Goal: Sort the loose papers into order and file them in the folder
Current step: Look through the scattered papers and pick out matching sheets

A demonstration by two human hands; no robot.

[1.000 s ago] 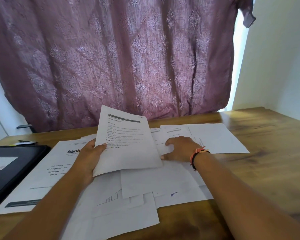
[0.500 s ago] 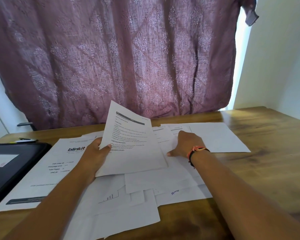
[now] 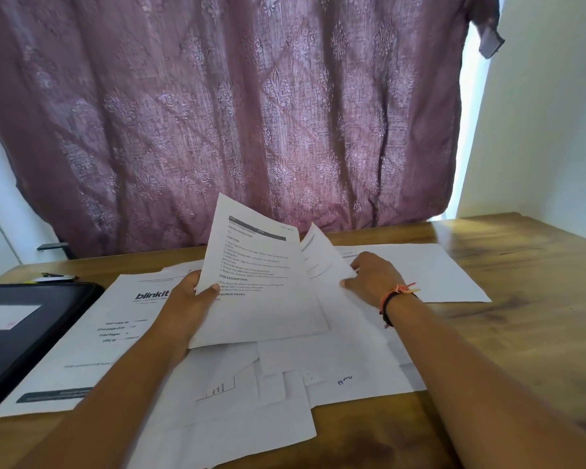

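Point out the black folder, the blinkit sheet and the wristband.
black folder (image 3: 60, 311), head view, bare cover beside its label.
blinkit sheet (image 3: 152, 295), head view, on the printed logo.
wristband (image 3: 394, 296), head view, strands atop the wrist.

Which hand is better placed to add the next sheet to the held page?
Right. The right hand pinches the lifted sheet, raised right beside the printed page. The left hand grips that page upright, so it is occupied.

Your left hand (image 3: 186, 306) grips a printed sheet (image 3: 261, 299); your right hand (image 3: 374, 277) pinches a second sheet (image 3: 320, 258); loose papers (image 3: 335, 367) beneath, black folder (image 3: 38, 336) at left.
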